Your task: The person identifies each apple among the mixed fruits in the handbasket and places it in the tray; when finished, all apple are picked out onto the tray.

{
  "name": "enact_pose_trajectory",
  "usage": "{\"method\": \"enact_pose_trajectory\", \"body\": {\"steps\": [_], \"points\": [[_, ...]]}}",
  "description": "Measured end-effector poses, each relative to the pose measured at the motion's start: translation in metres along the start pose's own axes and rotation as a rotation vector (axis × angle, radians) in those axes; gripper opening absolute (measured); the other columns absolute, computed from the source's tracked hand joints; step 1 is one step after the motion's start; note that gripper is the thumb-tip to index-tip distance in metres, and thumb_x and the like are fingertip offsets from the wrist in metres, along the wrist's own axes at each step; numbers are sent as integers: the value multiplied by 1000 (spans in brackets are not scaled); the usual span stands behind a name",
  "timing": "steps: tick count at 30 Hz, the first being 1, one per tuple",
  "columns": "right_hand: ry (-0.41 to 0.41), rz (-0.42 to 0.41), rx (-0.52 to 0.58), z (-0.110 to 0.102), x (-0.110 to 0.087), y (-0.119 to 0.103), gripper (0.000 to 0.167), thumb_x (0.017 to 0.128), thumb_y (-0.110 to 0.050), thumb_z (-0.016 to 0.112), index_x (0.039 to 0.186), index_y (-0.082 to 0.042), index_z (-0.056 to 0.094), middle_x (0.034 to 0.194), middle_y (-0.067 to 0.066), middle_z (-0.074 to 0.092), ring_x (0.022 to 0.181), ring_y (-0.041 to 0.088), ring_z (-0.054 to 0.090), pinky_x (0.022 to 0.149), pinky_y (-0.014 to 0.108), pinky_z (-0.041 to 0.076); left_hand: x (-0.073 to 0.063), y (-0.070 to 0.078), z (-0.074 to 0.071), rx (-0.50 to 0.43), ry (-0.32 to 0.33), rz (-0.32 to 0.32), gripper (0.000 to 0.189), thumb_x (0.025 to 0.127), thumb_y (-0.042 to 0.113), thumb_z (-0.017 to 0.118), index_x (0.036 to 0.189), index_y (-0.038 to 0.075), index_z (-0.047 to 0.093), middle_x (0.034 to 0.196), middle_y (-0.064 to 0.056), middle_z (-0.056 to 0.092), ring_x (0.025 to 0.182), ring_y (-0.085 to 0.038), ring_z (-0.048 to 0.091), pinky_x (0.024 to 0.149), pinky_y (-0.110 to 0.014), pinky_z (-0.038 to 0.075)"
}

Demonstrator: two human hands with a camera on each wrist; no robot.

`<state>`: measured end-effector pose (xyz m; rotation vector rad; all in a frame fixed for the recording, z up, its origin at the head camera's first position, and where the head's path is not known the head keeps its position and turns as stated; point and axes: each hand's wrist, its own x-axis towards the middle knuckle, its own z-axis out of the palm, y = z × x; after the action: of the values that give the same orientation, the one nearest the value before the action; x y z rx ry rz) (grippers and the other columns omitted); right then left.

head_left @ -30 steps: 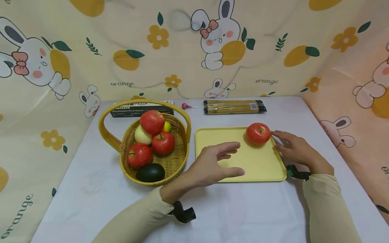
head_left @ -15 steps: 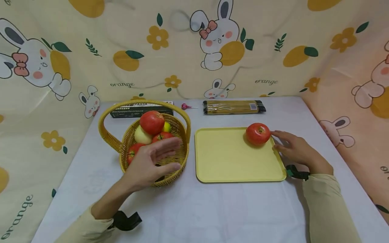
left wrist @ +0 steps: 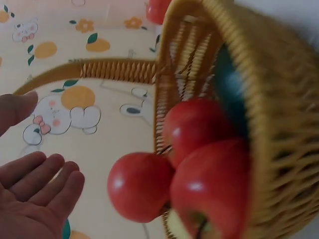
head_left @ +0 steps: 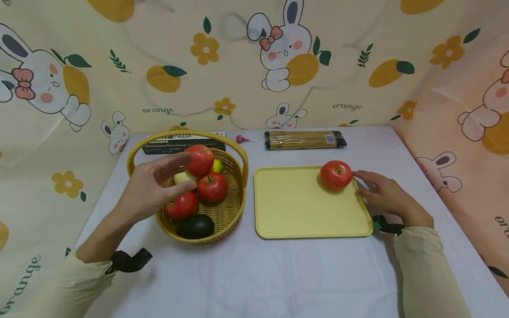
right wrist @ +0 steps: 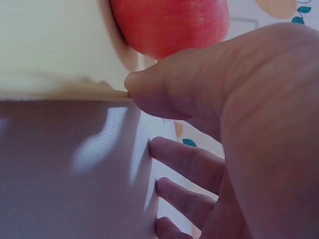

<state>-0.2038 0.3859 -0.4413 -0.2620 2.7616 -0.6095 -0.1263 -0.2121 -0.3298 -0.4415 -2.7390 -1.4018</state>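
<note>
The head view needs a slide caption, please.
Left hand near a fruit basket, right hand at a tray with one red apple.

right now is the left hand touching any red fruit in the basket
Apart. The left wrist view shows it: a strip of patterned backdrop is visible between the left hand and the nearest red fruit.

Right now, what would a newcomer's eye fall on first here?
Probably the wicker basket left of the yellow tray, with three red fruits inside and a dark green fruit toward its front. Next, likely the lone red fruit near the tray's far right corner, with the right hand at the tray's right edge.
</note>
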Motion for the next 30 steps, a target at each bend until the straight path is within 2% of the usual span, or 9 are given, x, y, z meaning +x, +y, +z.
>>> {"method": "enact_pose_trajectory", "body": {"steps": [5, 12, 17, 20, 23, 30], "points": [[9, -18, 0, 1, 0, 0, 70, 107, -31, 70, 166, -6, 43, 170, 33, 38, 155, 62, 32, 120, 83, 29, 22, 5, -8, 53, -37, -83, 66, 97, 34, 86, 156, 14, 62, 157, -8, 65, 145, -33, 63, 120, -55, 51], [8, -11, 1, 1, -1, 0, 71, 107, -32, 71, 167, -6, 43, 170, 33, 38, 155, 63, 32, 120, 82, 30, 48, 9, -11, 68, -45, -148, 66, 98, 36, 85, 156, 16, 62, 158, -8, 64, 148, -34, 60, 123, -56, 48], [7, -10, -1, 1, 0, 0, 70, 107, -31, 71, 167, -7, 43, 170, 33, 38, 156, 63, 32, 120, 83, 29, 62, 5, -12, 46, -81, -275, 72, 98, 39, 84, 159, 13, 57, 163, -9, 59, 155, -33, 52, 128, -55, 42], [3, -2, 0, 1, 1, 0, 70, 107, -32, 70, 167, -7, 43, 171, 33, 37, 156, 62, 31, 120, 83, 29, 70, 0, -12, 82, -100, -334, 75, 99, 40, 83, 161, 11, 55, 164, -11, 57, 154, -35, 51, 128, -56, 41], [3, 3, -5, 2, 1, 0, 70, 107, -32, 70, 167, -7, 42, 171, 33, 36, 156, 63, 31, 120, 83, 29, 76, -5, -11, 159, -127, -342, 75, 99, 37, 83, 161, 8, 53, 162, -16, 58, 151, -37, 53, 126, -57, 43], [12, 4, -15, 2, 0, -2, 70, 107, -31, 70, 167, -7, 43, 171, 33, 37, 156, 63, 31, 120, 83, 29, 85, -16, -9, 292, -201, -305, 78, 98, 34, 83, 162, 4, 51, 157, -26, 58, 145, -45, 53, 120, -62, 47]]}}
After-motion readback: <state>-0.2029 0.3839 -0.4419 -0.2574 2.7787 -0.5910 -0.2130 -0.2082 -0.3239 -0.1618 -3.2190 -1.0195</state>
